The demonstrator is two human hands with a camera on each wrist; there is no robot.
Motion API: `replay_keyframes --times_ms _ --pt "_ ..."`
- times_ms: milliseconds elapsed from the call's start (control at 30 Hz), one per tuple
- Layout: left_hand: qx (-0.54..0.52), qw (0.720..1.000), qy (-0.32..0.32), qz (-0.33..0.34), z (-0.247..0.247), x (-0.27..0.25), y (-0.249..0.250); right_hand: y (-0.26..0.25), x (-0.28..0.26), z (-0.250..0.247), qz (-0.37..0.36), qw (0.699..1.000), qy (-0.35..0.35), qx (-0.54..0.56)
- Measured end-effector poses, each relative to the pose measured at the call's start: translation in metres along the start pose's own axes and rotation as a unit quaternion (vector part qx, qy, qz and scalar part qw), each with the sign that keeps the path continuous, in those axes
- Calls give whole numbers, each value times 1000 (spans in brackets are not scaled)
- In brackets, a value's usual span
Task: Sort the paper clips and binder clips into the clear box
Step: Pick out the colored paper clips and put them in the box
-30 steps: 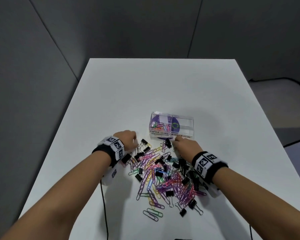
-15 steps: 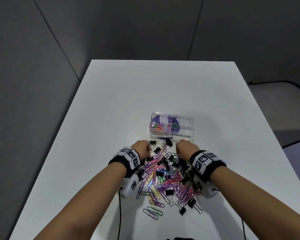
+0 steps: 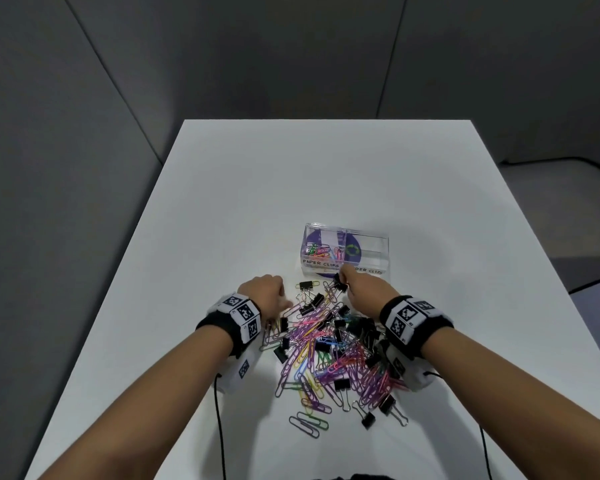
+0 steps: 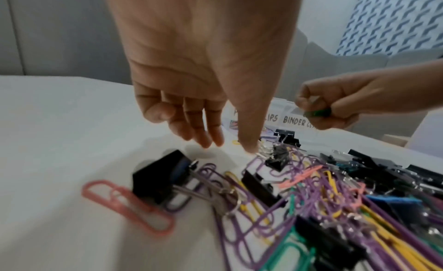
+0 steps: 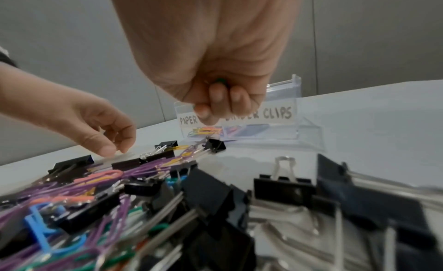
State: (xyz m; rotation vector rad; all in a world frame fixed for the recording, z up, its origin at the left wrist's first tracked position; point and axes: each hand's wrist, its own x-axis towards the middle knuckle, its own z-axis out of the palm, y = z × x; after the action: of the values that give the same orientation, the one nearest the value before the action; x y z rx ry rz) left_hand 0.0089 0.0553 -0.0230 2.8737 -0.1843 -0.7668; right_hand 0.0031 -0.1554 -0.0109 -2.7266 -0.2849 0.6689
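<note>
- Clear box [image 3: 378, 252] is sitting on the white table [image 3: 257, 188], just beyond the right hand [image 3: 362, 292] and farther off, to the right, from the left hand [image 3: 262, 294].
- Mixed pile [image 3: 329, 344] of coloured paper clips and black binder clips is lying between the two wrists and reaching toward the person.
- Left hand is hovering at the pile's left edge, fingers [image 4: 206, 127] hanging loose and extended downward, grasping nothing; the thumb tip is coming down beside a small binder clip [image 4: 275, 157].
- Right hand is staying clenched around something small; a green piece [image 4: 321, 112] is showing between its curled fingers [image 5: 215, 98], but what it is cannot be told.
- One black binder clip [image 5: 215, 145] is lying just under the right hand, near the front wall of the box.
- Some coloured paper clips [image 3: 321, 251] are lying in the box's left compartment.
- Handwritten labels on the front wall are reading "PAPER CLIPS" at left and "BINDER CLIPS" at right, each partly covered by a hand.
- Wristbands [image 3: 243, 315] are carrying black-and-white square markers.
</note>
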Motion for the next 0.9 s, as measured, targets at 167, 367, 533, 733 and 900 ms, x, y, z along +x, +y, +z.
replay_keyframes --times_ms 167,367,533,733,900 --pt "52 997 -49 -3 3 -2 -2 -12 9 4 -30 1000 4 0" --pt "9 999 -34 16 7 -6 3 4 7 14 -10 997 16 -69" --pt "43 998 -15 33 6 -9 -6 19 -5 11 7 993 11 -116" --pt "106 992 -68 30 0 -14 -12 11 -2 8 -14 986 8 -168" --pt "12 995 -88 40 6 -15 -4 4 7 10 36 989 -24 -138"
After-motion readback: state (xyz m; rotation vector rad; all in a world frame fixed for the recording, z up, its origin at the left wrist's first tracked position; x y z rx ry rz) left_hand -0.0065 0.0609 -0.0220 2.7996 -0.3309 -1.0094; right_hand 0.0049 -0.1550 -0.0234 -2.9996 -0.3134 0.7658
